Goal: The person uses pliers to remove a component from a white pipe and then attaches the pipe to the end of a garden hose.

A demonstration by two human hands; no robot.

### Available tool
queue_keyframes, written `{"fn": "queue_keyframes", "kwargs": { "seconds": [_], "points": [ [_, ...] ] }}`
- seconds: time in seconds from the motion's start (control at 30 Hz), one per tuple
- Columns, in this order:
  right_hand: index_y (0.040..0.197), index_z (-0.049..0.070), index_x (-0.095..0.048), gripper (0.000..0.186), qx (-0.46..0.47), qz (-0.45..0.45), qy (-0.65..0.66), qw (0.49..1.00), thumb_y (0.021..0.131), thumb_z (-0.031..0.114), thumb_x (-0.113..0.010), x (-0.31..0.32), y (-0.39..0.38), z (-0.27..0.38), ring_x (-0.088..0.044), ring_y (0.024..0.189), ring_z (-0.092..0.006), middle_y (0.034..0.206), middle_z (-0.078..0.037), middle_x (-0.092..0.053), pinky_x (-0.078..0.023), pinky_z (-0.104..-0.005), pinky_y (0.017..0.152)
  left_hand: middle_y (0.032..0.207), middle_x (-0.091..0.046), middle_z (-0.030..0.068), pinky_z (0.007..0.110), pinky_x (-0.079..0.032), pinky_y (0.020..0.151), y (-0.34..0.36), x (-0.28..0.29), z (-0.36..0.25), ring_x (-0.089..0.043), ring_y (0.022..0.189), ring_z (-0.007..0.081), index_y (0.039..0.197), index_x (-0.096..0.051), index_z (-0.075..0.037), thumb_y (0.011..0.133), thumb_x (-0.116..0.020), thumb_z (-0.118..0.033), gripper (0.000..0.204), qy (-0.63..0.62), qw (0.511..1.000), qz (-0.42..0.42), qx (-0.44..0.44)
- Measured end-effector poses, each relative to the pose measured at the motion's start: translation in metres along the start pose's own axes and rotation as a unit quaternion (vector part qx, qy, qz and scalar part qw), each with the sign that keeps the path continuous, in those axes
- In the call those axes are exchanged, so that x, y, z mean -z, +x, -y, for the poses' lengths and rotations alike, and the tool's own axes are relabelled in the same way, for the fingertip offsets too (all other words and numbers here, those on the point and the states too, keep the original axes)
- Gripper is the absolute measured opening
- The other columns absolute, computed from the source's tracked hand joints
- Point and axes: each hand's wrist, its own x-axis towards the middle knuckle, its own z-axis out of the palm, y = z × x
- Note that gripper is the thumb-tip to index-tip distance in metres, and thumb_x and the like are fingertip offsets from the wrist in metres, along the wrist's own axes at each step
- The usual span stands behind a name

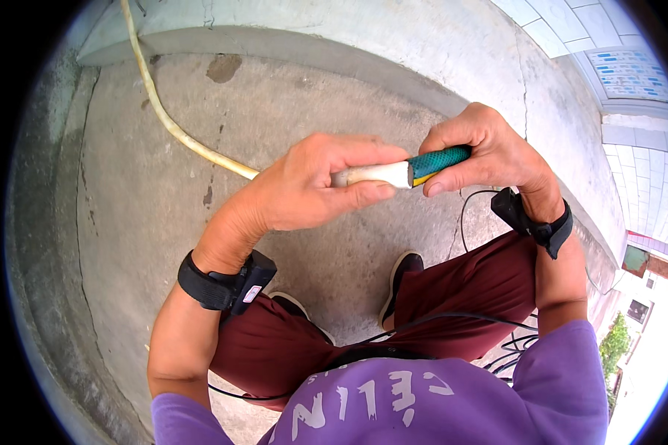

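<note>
A cream-coloured hose (172,124) runs down from the upper left and passes under my left hand (304,179). Between the thumb and fingers of that hand, a white tubular end piece (382,173) sticks out to the right. My right hand (497,152) pinches a short length of green textured hose (439,160) with a yellow stripe along its lower side. The white piece and the green hose meet end to end between my hands; whether one sits inside the other I cannot tell. My right fingers and palm hide the rest of the green hose.
Around my shoes (402,278) is a cracked concrete floor (156,245), bounded by a raised concrete ledge (289,41) ahead. Black straps with small boxes (254,280) circle both wrists. Dark cables (441,317) cross my lap and lie coiled at the lower right.
</note>
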Motion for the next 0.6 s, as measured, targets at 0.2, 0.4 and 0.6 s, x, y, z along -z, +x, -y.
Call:
{"fn": "queue_keyframes", "kwargs": {
  "seconds": [0.2,0.4,0.6],
  "points": [
    [0.082,0.0,-0.066,0.025,0.065,-0.022,0.003,0.998,0.068,0.017,-0.076,-0.0021,-0.0011,-0.0087,-0.056,0.056,-0.0105,0.067,-0.006,-0.063,-0.04,-0.024,0.048,0.085,-0.059,0.0022,0.023,-0.044,0.063,0.0039,-0.0056,0.0023,-0.053,0.075,0.0092,0.107,-0.059,-0.002,0.08,-0.063,-0.014,0.029,0.004,0.999,-0.022,-0.024],
    [0.081,0.003,-0.066,0.022,0.071,-0.004,-0.018,0.997,0.075,0.024,-0.071,-0.0015,-0.0015,-0.0079,-0.046,0.052,-0.0086,0.057,-0.002,-0.054,-0.035,-0.0256,0.046,0.083,-0.059,0.0038,0.024,-0.044,0.061,0.0052,-0.0064,-0.0004,-0.054,0.072,0.0116,0.105,-0.06,-0.002,0.079,-0.064,-0.013,0.029,0.048,0.998,-0.027,-0.036],
    [0.078,0.003,-0.065,0.023,0.054,0.003,-0.035,0.998,0.075,0.024,-0.071,0.0004,-0.0008,-0.0038,-0.044,0.052,-0.0083,0.055,-0.002,-0.051,-0.035,-0.0259,0.046,0.086,-0.06,0.0052,0.024,-0.044,0.062,0.006,-0.0046,-0.001,-0.055,0.073,0.0118,0.104,-0.06,-0.001,0.078,-0.064,-0.014,0.03,0.121,0.992,-0.023,-0.023]
  ]
}}
